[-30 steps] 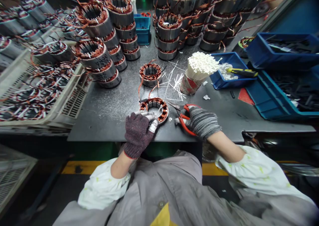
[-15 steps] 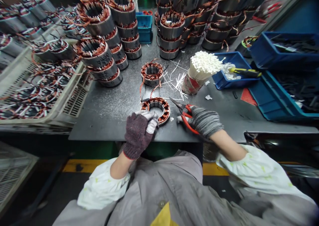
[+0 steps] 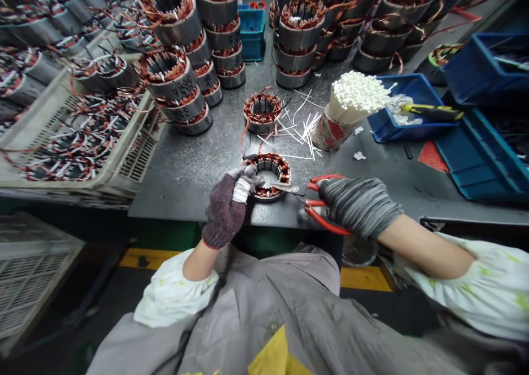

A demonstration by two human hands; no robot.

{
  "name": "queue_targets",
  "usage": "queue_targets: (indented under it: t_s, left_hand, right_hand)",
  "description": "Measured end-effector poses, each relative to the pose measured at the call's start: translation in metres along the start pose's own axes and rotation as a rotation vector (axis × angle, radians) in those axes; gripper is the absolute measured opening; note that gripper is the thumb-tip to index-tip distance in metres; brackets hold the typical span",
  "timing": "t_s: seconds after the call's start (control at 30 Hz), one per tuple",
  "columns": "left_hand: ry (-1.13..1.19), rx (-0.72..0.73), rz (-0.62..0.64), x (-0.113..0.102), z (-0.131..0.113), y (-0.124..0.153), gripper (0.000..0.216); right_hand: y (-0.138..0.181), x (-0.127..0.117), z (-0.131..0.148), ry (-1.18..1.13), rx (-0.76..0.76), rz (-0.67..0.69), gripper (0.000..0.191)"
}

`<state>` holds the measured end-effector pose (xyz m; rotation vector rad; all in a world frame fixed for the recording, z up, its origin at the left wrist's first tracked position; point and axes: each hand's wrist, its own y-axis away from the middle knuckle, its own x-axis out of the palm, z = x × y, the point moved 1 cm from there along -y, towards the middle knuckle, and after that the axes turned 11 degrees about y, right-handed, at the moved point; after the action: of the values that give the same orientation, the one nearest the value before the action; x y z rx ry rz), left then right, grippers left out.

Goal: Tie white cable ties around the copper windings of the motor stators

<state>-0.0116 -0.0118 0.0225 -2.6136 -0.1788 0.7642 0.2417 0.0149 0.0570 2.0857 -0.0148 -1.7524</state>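
Note:
A motor stator (image 3: 284, 168) with copper windings lies near the front edge of the dark metal table (image 3: 177, 171). My left hand (image 3: 229, 201), in a dark purple glove with white-wrapped fingers, grips its left side. My right hand (image 3: 359, 204), in a grey striped glove, holds red-handled scissors (image 3: 328, 220). Their blades (image 3: 289, 188) reach left over the stator's near rim, touching or just above the winding; I cannot tell which. Copper leads run from the stator up toward a second stator (image 3: 262, 112) standing behind it.
Loose white sleeves (image 3: 308, 132) lie beside a bundle of white tubes (image 3: 336, 127). Blue bins (image 3: 384, 132) stand at right, one with a yellow-black tool (image 3: 432, 111). Stacked stators (image 3: 194, 107) rise at the back and left, beside a pale crate (image 3: 109, 171) full of stators.
The scissors have swung from pointing up beside the stator to pointing left over its near rim. The view has shifted slightly. My left hand keeps its grip on the stator.

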Motion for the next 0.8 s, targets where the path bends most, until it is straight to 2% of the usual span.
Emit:
queue_targets:
  t_s: [0.1,0.17,0.2,0.27,0.3,0.37,0.4,0.43,0.47,0.5,0.57,0.6,0.67,0.73,0.8]
  left_hand:
    - [-0.193,0.247,0.073,0.004,-0.015,0.001,0.031]
    - [-0.317,0.362,0.162,0.014,-0.022,-0.001,0.039]
    - [-0.365,0.374,0.206,0.021,-0.023,-0.003,0.043]
    - [-0.444,0.322,0.306,0.034,-0.021,-0.009,0.048]
    - [-0.477,0.276,0.359,0.038,-0.018,-0.013,0.047]
    - [-0.517,0.199,0.457,0.041,-0.013,-0.018,0.044]
    - [-0.521,0.171,0.494,0.039,-0.011,-0.020,0.042]
    - [-0.511,0.146,0.519,0.036,-0.009,-0.021,0.041]
    - [-0.484,0.118,0.522,0.031,-0.007,-0.021,0.040]
    - [-0.434,0.081,0.505,0.025,-0.004,-0.021,0.038]
    - [-0.244,-0.042,0.408,0.010,0.004,-0.019,0.034]
    - [-0.112,-0.120,0.335,0.002,0.009,-0.020,0.034]
    - [0.165,-0.271,0.169,-0.018,0.020,-0.023,0.039]
    - [0.350,-0.351,0.047,-0.041,0.026,-0.033,0.051]
    - [0.355,-0.326,-0.014,-0.067,0.021,-0.053,0.056]
  right_hand:
    - [-0.007,0.010,-0.029,0.075,0.116,0.081,0.049]
    - [-0.008,0.017,-0.050,0.034,0.246,0.061,0.046]
    - [-0.007,0.021,-0.057,0.028,0.304,0.017,0.045]
    - [-0.003,0.030,-0.060,0.065,0.332,-0.175,0.043]
    - [-0.001,0.036,-0.054,0.075,0.263,-0.315,0.041]
    - [0.002,0.051,-0.031,0.027,-0.041,-0.562,0.039]
    - [0.001,0.059,-0.017,-0.037,-0.233,-0.630,0.038]
    - [-0.001,0.069,-0.004,-0.089,-0.400,-0.636,0.039]
    - [-0.005,0.078,0.005,-0.095,-0.498,-0.629,0.043]
    - [-0.010,0.087,0.011,-0.075,-0.493,-0.634,0.048]
    - [-0.025,0.102,0.009,-0.006,-0.301,-0.672,0.056]
    - [-0.033,0.108,0.003,0.027,-0.174,-0.702,0.057]
    - [-0.045,0.118,-0.009,0.071,-0.045,-0.751,0.057]
    - [-0.052,0.126,-0.016,0.084,-0.070,-0.785,0.050]
    - [-0.054,0.133,-0.016,0.084,-0.145,-0.813,0.045]
